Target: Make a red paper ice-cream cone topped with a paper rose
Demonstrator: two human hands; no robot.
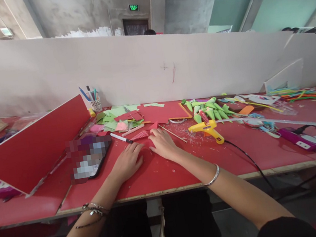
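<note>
Head view: the red patterned paper (140, 135) is lying on the bench (161, 179), beside the right hand (161, 143), whose grip I cannot tell; the left hand (128, 160) is resting loosely spread. Likely light and easily creased, the paper is probably favouring an edge hold.

Forearms (241, 198) reach forward, converging. Left hand (128, 161) palm-down, fingers loosely extended, thumb apart. Right hand (163, 143) near it, palm-down, fingers bent, grip unclear.

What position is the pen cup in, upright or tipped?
Upright: the pen cup has its mouth uppermost, with pens sticking up from it.
</note>
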